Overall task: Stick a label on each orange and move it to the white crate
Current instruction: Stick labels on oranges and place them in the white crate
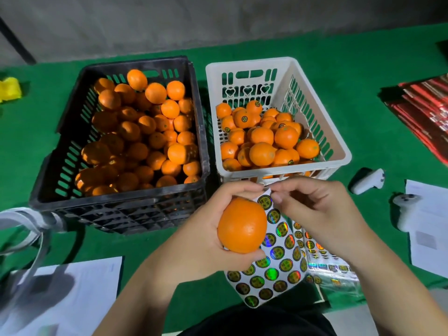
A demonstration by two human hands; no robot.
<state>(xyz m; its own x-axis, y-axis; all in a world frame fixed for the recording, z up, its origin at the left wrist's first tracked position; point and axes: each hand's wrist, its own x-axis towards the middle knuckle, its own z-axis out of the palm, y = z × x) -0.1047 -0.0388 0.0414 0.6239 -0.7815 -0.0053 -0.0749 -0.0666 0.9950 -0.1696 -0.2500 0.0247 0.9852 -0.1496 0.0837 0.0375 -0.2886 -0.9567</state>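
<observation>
Nearest, the left hand (206, 229) cups one round, glossy orange (242, 225) in its palm while its fingertips also pinch the top edge of a white backing sheet of round holographic labels (271, 267), which hangs beneath the fruit. The right hand (312, 209) has its thumb and forefinger closed on that same top edge, beside the uppermost label. A second sheet of labels (322, 263) lies on the green felt tabletop (363, 105) just right of the first. Three white paper sheets rest on the felt: one at the near left (72, 294), two overlapping at the right (426, 226). Two white handheld controllers (366, 180) sit near those right-hand papers.

Further off stand two slotted plastic crates, side by side and touching. The black crate (116, 202) on the left is heaped with dozens of oranges, too many to count. The white crate (339, 151) on the right holds roughly two dozen oranges, several showing labels. A yellow crumpled object (9, 89) lies far left; red printed sheets (421, 117) far right.
</observation>
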